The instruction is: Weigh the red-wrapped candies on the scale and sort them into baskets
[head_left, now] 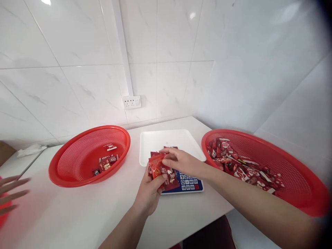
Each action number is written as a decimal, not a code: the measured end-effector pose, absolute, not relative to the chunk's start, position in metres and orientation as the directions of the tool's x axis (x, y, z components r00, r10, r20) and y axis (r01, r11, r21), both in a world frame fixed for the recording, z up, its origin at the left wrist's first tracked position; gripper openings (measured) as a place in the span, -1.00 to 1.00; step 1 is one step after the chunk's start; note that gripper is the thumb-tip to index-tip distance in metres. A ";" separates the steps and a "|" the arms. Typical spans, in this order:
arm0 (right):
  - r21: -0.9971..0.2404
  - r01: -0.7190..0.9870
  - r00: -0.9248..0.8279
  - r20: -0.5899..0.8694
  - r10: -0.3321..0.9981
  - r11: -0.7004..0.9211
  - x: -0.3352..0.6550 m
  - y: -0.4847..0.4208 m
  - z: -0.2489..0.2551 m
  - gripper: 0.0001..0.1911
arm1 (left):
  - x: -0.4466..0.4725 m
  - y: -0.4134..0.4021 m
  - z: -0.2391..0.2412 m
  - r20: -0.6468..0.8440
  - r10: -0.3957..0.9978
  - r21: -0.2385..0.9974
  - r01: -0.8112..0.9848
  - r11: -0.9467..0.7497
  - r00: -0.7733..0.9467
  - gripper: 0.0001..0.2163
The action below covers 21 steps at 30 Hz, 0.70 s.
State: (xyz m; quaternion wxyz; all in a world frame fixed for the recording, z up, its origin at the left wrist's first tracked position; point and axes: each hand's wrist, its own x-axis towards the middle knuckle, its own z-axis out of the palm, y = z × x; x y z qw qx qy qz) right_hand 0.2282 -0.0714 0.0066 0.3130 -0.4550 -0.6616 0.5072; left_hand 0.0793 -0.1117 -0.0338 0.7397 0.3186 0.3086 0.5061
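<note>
My left hand [149,193] is closed around several small red snack packets [169,178], with its thumb across their front. Coming in from the right, my right hand [183,162] has its thumb and fingers bent at the upper edge of the same packets, closed on them. Both hands are above a digital scale with a white weighing tray [150,140] and a blue keypad [187,184]. The packets and hands hide part of the scale, including most of its display area.
A red mesh basket [58,173] with a few packets stands on the left. Another red basket [308,186], on the right, contains many red packets. At the left edge another person's blurred hand [11,193] shows. A wall socket [131,102] is behind the white table [103,207].
</note>
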 end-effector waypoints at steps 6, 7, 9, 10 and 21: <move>-0.978 0.209 -0.387 -0.083 0.918 0.000 0.233 -0.092 -0.006 -0.64 | 0.078 -0.123 -0.043 -0.182 0.928 0.853 -0.418 0.313 0.324 -0.51; -0.980 0.201 -0.377 -0.072 0.923 0.006 0.233 -0.095 -0.008 -0.70 | 0.078 -0.125 -0.045 -0.174 0.934 0.867 -0.402 0.296 0.312 -0.52; -0.981 0.195 -0.359 -0.054 0.932 0.019 0.234 -0.099 -0.011 -0.78 | 0.078 -0.129 -0.047 -0.176 0.944 0.874 -0.397 0.281 0.280 -0.52; -0.980 0.196 -0.350 -0.049 0.936 0.022 0.234 -0.100 -0.012 -0.80 | 0.078 -0.130 -0.047 -0.198 0.941 0.867 -0.398 0.299 0.275 -0.51; -0.969 0.243 0.150 0.071 0.986 0.032 0.282 -0.038 -0.008 -0.76 | 0.058 -0.128 -0.051 -0.231 0.959 0.873 -0.400 0.280 0.166 -0.58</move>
